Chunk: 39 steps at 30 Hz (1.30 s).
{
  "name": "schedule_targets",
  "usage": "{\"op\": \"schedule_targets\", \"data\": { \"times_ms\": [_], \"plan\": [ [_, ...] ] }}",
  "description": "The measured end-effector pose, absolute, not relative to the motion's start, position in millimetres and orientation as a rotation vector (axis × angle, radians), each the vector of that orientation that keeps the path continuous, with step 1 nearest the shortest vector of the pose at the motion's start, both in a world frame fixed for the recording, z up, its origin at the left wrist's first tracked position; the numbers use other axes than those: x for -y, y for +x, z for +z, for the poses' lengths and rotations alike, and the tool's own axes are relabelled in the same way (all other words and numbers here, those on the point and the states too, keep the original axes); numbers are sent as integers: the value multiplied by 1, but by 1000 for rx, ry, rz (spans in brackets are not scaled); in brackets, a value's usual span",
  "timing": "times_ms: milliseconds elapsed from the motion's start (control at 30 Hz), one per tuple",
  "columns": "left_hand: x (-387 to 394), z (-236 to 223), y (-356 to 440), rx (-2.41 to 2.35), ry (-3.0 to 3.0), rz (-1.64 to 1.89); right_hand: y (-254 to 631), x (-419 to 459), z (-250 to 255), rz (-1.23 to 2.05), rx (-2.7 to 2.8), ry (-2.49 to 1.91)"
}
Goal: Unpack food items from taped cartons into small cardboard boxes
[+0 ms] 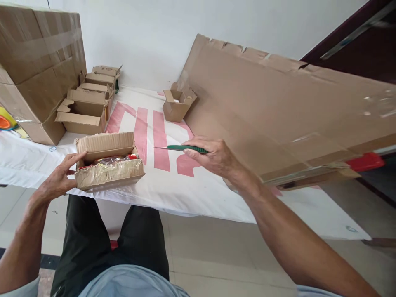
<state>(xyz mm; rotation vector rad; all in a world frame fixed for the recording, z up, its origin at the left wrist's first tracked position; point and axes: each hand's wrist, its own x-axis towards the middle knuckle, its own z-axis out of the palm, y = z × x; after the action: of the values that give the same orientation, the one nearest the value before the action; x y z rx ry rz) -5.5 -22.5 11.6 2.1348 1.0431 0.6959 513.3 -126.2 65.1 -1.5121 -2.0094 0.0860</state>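
My left hand (60,177) grips the left end of a small open cardboard box (108,163) that rests on the near edge of a white sheet with red letters (161,181). Shiny plastic-wrapped contents show inside the box. To its right, my right hand (213,156) is closed on a green-handled knife (181,147), its thin blade pointing left toward the box and a short gap away from it.
A large sealed carton (37,62) stands at the far left, with a row of small open boxes (89,103) beside it. Another small open box (177,103) sits by the wall. A big flattened cardboard sheet (284,107) leans across the right. My legs are below.
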Motion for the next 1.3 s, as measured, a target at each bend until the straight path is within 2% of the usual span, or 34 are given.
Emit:
{"op": "schedule_targets", "data": {
  "times_ms": [233,367,533,767,933,1133,1300],
  "plan": [
    [19,18,3,-1042,2087,657,484,146,-85,132,1731,-1769],
    [18,20,1,-1074,2052,610,473,151,-121,136,1741,-1835],
    [16,17,2,-1094,2062,577,461,136,-100,359,1612,-1644],
    [9,15,2,-1121,2100,531,390,113,-59,850,1600,-1266],
    [3,16,1,-1158,2188,521,360,111,-60,705,1589,-1339],
    [5,19,3,-1110,2213,478,370,116,-60,706,1631,-1342],
    [13,14,5,-1132,2157,534,377,108,-39,429,1751,-1296]
  ]
}}
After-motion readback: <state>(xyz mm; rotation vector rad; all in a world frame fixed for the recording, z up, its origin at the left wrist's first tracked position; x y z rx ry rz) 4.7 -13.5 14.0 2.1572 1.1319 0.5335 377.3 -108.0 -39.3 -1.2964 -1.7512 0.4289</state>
